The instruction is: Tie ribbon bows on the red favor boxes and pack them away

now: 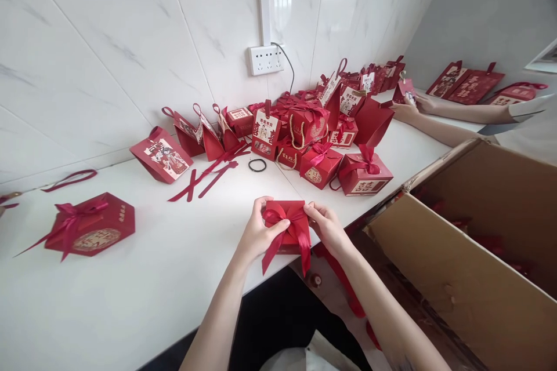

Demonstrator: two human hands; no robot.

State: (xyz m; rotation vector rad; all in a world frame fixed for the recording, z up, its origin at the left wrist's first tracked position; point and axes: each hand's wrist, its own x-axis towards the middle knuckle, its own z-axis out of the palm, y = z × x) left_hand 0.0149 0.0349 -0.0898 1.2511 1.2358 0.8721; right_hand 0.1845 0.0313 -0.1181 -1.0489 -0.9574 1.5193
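Observation:
A red gift box [289,246] tied with a shiny red ribbon bow [296,221] sits at the front edge of the white table. My left hand [264,229] grips its left side, the thumb pressed on the ribbon near the knot. On the opposite side my right hand [324,223] pinches the bow's right loop and the box's top corner between thumb and fingers. Two ribbon tails hang down over the front of the box. The fingers behind the box are partly hidden.
Many red gift boxes [319,168] crowd the table's back right. A six-sided box [98,226] lies at left. Loose ribbons [204,177] and a black ring [257,165] lie mid-table. An open cardboard carton [461,266] stands at right. Another person's hands [411,109] hold a small box beyond.

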